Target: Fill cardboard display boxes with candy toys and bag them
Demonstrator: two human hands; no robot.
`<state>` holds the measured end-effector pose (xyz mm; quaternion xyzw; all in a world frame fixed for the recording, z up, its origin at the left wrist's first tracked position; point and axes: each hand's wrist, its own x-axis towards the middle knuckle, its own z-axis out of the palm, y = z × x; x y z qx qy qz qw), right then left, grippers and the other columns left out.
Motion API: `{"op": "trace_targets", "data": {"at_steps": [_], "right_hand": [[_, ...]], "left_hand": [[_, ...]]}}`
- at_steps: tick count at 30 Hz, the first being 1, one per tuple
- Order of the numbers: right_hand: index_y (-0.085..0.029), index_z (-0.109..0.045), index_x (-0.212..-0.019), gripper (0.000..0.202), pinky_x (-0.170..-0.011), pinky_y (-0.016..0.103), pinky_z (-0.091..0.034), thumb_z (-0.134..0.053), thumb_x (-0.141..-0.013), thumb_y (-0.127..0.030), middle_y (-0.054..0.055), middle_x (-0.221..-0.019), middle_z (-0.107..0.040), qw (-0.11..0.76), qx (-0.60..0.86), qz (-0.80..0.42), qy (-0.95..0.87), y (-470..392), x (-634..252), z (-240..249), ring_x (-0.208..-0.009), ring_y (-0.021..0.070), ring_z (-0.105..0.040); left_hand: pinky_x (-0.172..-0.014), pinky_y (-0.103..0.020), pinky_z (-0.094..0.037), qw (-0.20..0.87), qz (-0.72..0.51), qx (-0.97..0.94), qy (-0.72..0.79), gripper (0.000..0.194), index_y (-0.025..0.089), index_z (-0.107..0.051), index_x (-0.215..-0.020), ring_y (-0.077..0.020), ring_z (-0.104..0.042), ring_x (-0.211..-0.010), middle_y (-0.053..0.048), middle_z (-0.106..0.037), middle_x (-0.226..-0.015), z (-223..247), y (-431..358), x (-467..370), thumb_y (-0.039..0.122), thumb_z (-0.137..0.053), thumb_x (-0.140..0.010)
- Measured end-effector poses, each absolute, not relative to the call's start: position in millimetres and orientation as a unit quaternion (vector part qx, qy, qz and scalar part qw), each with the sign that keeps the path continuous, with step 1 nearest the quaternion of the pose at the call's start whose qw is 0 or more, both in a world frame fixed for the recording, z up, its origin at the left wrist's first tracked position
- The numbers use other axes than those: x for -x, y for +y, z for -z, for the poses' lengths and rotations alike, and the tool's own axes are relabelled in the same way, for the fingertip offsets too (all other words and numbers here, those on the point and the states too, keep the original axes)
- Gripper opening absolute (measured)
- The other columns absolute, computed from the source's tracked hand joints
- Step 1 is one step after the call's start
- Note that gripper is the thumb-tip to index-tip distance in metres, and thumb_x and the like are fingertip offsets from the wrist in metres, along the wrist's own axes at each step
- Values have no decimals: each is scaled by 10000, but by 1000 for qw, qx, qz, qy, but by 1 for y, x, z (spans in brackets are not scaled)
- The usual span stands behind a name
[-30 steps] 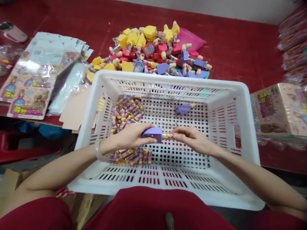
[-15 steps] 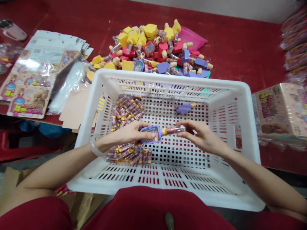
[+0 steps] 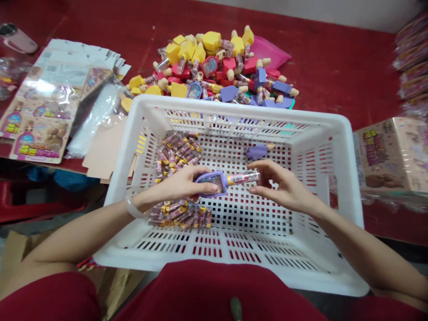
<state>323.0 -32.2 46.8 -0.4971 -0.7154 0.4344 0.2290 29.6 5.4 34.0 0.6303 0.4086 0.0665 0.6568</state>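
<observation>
Over a white slotted basket (image 3: 240, 280), my left hand (image 3: 187, 183) grips a purple popsicle-shaped toy (image 3: 212, 183) between thumb and fingers. A clear tube (image 3: 243, 177) with a yellow end sticks out from the toy's right side. My right hand (image 3: 276, 183) is at the tube's far end, thumb and fingers apart around it; whether a fingertip touches it is unclear. Many small filled tubes (image 3: 179, 211) with yellow ends lie in the basket's left part. Another purple toy (image 3: 257, 152) with a beige tip lies near the basket's back wall.
Behind the basket, yellow, red and purple toys (image 3: 210, 42) are heaped on the red table (image 3: 334, 67). Printed cards (image 3: 43, 129) and clear plastic bags (image 3: 92, 118) lie at left. A printed box (image 3: 381, 156) stands at right, with stacked packages (image 3: 413, 67) behind it.
My right thumb and fingers have spread apart at the tube's end. The toy and tube have turned slightly, and a white barcode label now shows on the tube.
</observation>
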Motion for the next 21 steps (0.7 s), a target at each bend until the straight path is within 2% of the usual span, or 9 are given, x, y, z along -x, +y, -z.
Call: {"op": "trace_targets", "data": {"at_steps": [4, 7, 9, 13, 21], "right_hand": [[-215, -671, -1175, 378, -587, 263, -422, -617, -953, -515, 2, -741, -601, 220, 499, -393, -740, -31, -328, -47, -621, 142, -525], [-208, -657, -1177, 382, -597, 263, -417, -563, -981, -522, 5, -734, -622, 211, 494, -377, -754, -31, -326, -45, -618, 145, -532], [-199, -653, -1108, 375, -598, 264, -408, -520, -998, -532, 9, -734, -624, 204, 491, -370, -762, -31, -324, -45, -614, 143, -526], [-205, -581, -848, 408, -583, 263, -368, -445, -1018, -550, -2, -679, -570, 174, 505, -360, -765, -29, -320, -47, -583, 133, -474], [-222, -472, -731, 471, -563, 268, -302, -378, -1016, -586, -29, -602, -464, 147, 516, -379, -755, -30, -318, -43, -548, 121, -394]], "left_hand": [[-511, -216, -411, 680, -55, -605, 411, 523, 166, -676, -1130, -92, -531, -596, -29, -663, -853, -36, 6, -30, 573, -710, -804], [-497, -212, -401, 684, -52, -599, 414, 504, 170, -678, -1115, -90, -525, -597, -28, -660, -860, -37, 5, -30, 567, -712, -806], [-500, -211, -414, 686, -53, -597, 413, 476, 175, -678, -1092, -96, -533, -616, -22, -649, -849, -36, 4, -30, 553, -720, -806], [-502, -205, -431, 685, -55, -600, 411, 444, 183, -672, -1052, -103, -547, -632, -15, -633, -830, -33, 3, -29, 550, -729, -809], [-488, -204, -422, 674, -66, -618, 400, 478, 181, -666, -1102, -90, -530, -586, -11, -643, -826, -27, 2, -29, 562, -717, -817]]}}
